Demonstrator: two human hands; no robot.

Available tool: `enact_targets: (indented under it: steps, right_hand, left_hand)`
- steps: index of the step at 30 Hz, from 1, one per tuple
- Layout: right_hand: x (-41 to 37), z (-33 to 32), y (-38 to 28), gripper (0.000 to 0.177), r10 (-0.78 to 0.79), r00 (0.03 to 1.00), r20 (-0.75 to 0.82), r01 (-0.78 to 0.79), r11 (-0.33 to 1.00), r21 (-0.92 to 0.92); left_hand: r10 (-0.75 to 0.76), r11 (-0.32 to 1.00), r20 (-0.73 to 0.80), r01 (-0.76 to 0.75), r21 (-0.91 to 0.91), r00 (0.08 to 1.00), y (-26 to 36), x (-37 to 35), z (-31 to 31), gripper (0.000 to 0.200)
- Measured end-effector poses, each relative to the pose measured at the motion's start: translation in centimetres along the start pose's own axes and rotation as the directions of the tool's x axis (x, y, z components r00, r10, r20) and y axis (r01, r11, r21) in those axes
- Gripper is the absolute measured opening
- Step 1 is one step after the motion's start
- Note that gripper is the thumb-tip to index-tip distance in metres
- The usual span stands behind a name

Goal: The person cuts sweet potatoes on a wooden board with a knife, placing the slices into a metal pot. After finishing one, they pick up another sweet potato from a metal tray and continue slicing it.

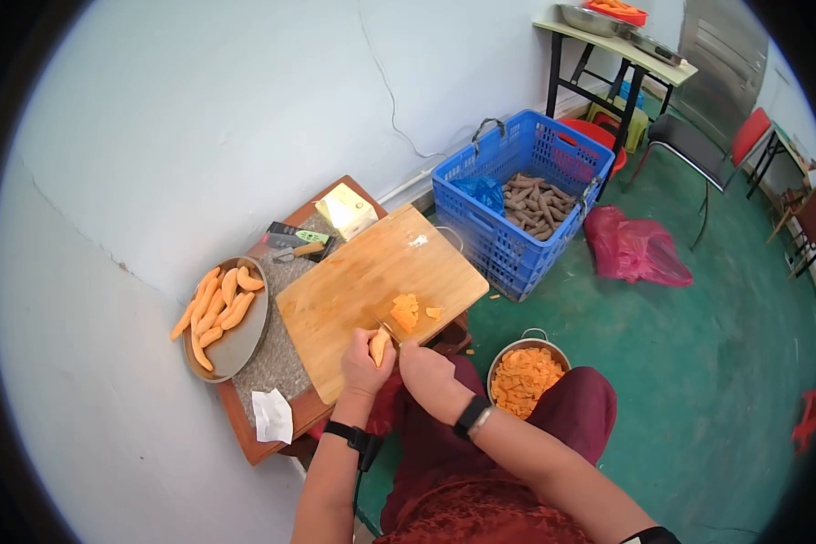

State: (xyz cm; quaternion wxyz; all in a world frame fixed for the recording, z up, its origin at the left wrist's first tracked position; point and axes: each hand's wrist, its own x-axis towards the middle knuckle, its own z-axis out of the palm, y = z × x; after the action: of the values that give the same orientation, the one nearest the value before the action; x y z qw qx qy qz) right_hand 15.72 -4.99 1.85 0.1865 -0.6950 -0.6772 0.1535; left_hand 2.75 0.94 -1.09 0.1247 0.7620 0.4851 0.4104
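A peeled orange sweet potato (380, 346) is held in my left hand (364, 364) at the near edge of the wooden cutting board (363, 299). My right hand (430, 379) is closed around a knife, whose handle is hidden in the fist; a little of the blade (389, 332) shows against the sweet potato. Cut orange pieces (405, 313) lie on the board just beyond both hands. To the left, an oval metal tray (256, 337) holds several peeled sweet potatoes (210, 313). A metal pot (567, 364) full of orange slices (522, 378) stands low, beside my knee.
Under the board is a small table (245, 426) with a paper (272, 416), a yellow-white package (346, 212) and a peeler (297, 251). Beyond stands a blue crate (485, 238) of unpeeled sweet potatoes (539, 204). A pink bag (635, 247) and a chair (698, 145) are on the right.
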Motion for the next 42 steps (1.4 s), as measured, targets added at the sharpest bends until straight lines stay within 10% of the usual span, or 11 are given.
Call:
enact_targets:
  steps: [15, 42]
  right_hand:
    - [1.9, 1.0, 2.7, 0.026, -0.009, 0.999, 0.052, -0.007, 0.951, 0.309]
    - [-1.8, -1.8, 1.7, 0.027, -0.028, 0.999, 0.022, 0.025, 0.992, 0.122]
  left_hand:
    - [0.096, 0.991, -0.014, -0.094, 0.093, 0.995, -0.5, -0.1, 0.0, 0.026]
    - [0.066, 0.997, -0.007, -0.066, 0.045, 0.998, -0.2, 0.1, -0.3, 0.027]
